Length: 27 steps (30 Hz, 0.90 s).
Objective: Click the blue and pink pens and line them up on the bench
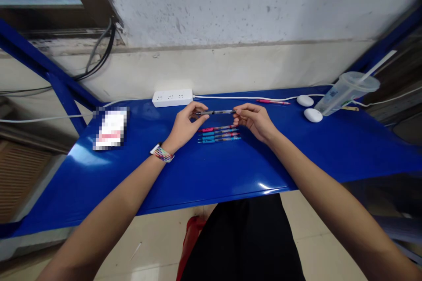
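Observation:
A dark, partly clear pen (219,112) is held level between my two hands. My left hand (187,124) pinches its left end between thumb and fingers, and a colourful band circles that wrist. At the pen's right end, the fingertips of my right hand (255,119) are closed on it. Just below lie several pens in a close stack, side by side: a pink one (211,129) at the top and a light blue one (214,140) at the bottom.
On the blue table (211,180) are a white power strip (172,98), a blurred white packet (111,128), a pink pen (273,102), two white rounded objects (313,115) and a clear cup (344,92) with a straw. A white cable runs along the wall.

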Each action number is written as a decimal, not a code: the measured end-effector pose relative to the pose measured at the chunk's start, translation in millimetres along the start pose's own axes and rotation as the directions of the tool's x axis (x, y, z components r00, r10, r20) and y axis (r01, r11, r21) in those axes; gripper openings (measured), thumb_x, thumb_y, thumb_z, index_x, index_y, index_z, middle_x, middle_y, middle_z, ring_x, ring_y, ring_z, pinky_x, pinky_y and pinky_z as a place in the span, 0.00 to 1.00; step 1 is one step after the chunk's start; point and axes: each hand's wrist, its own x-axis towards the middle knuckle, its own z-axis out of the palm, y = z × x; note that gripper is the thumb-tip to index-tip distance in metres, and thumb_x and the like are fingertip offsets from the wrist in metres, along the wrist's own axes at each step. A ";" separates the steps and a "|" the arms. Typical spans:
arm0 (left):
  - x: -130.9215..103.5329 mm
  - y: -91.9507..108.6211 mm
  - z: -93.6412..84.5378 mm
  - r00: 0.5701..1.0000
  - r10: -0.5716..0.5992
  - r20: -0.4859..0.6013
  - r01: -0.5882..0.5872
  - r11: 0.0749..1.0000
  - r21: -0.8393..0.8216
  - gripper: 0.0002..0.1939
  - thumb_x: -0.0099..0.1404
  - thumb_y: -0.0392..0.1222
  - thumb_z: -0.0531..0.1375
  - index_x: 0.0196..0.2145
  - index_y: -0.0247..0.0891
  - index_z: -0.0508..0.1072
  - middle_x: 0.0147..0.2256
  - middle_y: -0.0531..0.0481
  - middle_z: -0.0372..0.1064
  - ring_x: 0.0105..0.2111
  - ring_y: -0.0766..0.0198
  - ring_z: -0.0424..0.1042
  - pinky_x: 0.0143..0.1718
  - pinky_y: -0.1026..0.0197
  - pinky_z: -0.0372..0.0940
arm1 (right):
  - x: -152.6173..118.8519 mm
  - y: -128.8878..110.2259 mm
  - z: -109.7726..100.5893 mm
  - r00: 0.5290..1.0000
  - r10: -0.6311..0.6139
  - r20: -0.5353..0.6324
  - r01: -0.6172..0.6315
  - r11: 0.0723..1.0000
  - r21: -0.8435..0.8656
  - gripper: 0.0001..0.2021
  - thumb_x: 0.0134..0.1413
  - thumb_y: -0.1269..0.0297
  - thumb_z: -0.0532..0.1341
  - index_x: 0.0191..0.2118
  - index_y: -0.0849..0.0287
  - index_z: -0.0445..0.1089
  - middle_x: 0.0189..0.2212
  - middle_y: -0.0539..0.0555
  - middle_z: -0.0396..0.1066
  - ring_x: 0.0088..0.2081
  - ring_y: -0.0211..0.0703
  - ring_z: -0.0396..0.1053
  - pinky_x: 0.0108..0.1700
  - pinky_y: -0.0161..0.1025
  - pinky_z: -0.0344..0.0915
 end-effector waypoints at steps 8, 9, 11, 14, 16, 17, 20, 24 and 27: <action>0.7 -4.2 -0.2 1.000 -0.008 0.006 0.008 0.999 -0.038 0.18 0.69 0.38 0.71 0.55 0.45 0.77 0.41 0.49 0.80 0.42 0.58 0.82 0.47 0.56 0.74 | -1.1 -0.2 1.2 1.000 -0.004 0.008 0.004 1.000 0.013 0.11 0.46 0.61 0.81 0.35 0.56 0.85 0.31 0.53 0.82 0.30 0.41 0.79 0.39 0.43 0.80; 0.5 -3.9 0.0 1.000 -0.019 0.015 0.020 0.999 -0.040 0.16 0.72 0.40 0.70 0.55 0.45 0.77 0.40 0.50 0.80 0.42 0.58 0.82 0.47 0.56 0.74 | -1.2 0.2 1.1 1.000 -0.007 0.013 0.006 1.000 0.009 0.11 0.47 0.61 0.81 0.35 0.56 0.85 0.31 0.53 0.82 0.30 0.41 0.79 0.39 0.43 0.80; 0.0 -3.1 0.2 0.999 -0.032 0.041 0.033 0.999 -0.039 0.11 0.76 0.43 0.66 0.54 0.45 0.78 0.34 0.52 0.78 0.38 0.59 0.82 0.47 0.55 0.74 | -1.2 0.9 1.0 1.000 -0.011 0.022 0.011 1.000 -0.003 0.11 0.47 0.61 0.81 0.36 0.56 0.85 0.31 0.53 0.82 0.30 0.41 0.79 0.39 0.43 0.80; -0.1 -3.2 0.3 0.999 0.011 0.041 -0.010 1.000 -0.010 0.17 0.73 0.41 0.70 0.57 0.46 0.77 0.36 0.52 0.80 0.40 0.58 0.82 0.50 0.54 0.74 | -1.0 0.6 1.2 1.000 -0.014 0.007 0.014 1.000 -0.013 0.11 0.46 0.61 0.81 0.35 0.56 0.84 0.31 0.53 0.82 0.31 0.42 0.79 0.40 0.44 0.80; 0.2 -4.1 0.3 0.999 0.011 0.032 -0.011 1.000 0.000 0.16 0.73 0.42 0.70 0.57 0.45 0.78 0.41 0.49 0.82 0.44 0.58 0.82 0.52 0.54 0.74 | -0.9 -0.2 1.5 1.000 -0.017 -0.009 0.017 1.000 -0.011 0.10 0.46 0.61 0.80 0.35 0.56 0.84 0.31 0.53 0.82 0.30 0.42 0.78 0.40 0.44 0.80; 0.3 -4.7 0.3 0.999 -0.010 0.035 0.010 1.000 -0.005 0.13 0.76 0.44 0.68 0.55 0.45 0.79 0.42 0.48 0.83 0.44 0.58 0.83 0.52 0.54 0.75 | -0.9 -0.6 1.6 1.000 -0.017 -0.013 0.017 1.000 -0.011 0.10 0.47 0.62 0.80 0.35 0.56 0.84 0.31 0.53 0.82 0.30 0.41 0.78 0.41 0.44 0.80; 0.7 -6.5 0.5 0.998 -0.042 0.057 0.042 0.999 -0.005 0.08 0.79 0.45 0.63 0.51 0.43 0.81 0.39 0.48 0.83 0.42 0.58 0.84 0.51 0.53 0.75 | -0.8 -0.9 1.5 1.000 -0.014 -0.022 0.013 1.000 -0.020 0.09 0.48 0.63 0.79 0.35 0.57 0.84 0.31 0.53 0.81 0.30 0.41 0.78 0.41 0.44 0.79; 0.9 -7.4 0.4 0.999 0.050 0.006 -0.050 0.997 0.059 0.20 0.68 0.38 0.73 0.56 0.46 0.80 0.47 0.46 0.84 0.49 0.55 0.83 0.53 0.52 0.75 | 0.0 0.7 0.5 1.000 -0.010 -0.024 0.010 1.000 -0.017 0.10 0.47 0.63 0.79 0.35 0.58 0.84 0.31 0.54 0.82 0.30 0.42 0.79 0.40 0.44 0.79; 1.0 -7.3 -0.4 0.999 -0.002 0.033 -0.001 0.997 0.078 0.10 0.76 0.46 0.67 0.51 0.45 0.84 0.43 0.47 0.85 0.45 0.56 0.84 0.52 0.50 0.75 | 0.2 1.7 -0.1 1.000 -0.023 -0.018 0.023 1.000 -0.008 0.10 0.47 0.62 0.80 0.36 0.58 0.84 0.31 0.54 0.82 0.30 0.42 0.79 0.41 0.44 0.79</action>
